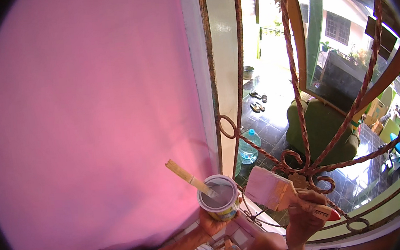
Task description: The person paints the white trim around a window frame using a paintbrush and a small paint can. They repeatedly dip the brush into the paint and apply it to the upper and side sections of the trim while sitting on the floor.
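Pink wall fills the left of the view; to its right a twisted iron grille looks down on a tiled floor with a green armchair and a water bottle. The left hand cups a small paint can from below, fingers closed around it; a stir stick leans out of it toward the upper left. The right hand is wrapped tight around a wide brush with its long axis slanting, bristles toward the upper left, red handle tip lower right.
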`<state>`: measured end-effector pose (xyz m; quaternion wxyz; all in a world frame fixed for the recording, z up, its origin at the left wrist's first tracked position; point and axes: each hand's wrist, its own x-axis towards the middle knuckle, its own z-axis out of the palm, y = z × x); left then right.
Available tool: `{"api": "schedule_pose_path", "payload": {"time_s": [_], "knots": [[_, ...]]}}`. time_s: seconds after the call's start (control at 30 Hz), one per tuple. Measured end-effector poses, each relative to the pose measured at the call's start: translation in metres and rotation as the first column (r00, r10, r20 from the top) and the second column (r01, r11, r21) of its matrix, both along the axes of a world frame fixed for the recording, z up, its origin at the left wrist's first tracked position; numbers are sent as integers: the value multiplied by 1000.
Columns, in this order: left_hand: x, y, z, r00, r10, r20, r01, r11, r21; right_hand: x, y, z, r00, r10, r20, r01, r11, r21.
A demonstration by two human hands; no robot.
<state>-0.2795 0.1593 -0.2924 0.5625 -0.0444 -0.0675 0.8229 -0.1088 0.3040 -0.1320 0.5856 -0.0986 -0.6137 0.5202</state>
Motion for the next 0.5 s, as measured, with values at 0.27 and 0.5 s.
{"api": "schedule_pose_path", "payload": {"time_s": [0.27,0.5], "knots": [[-8,0,1,986,-60,-156,66,997,32,24,3,26,998,-6,56,-5,984,180],[-23,3,21,943,-153,-297,166,986,19,18,21,66,994,-47,97,3,910,415]]}}
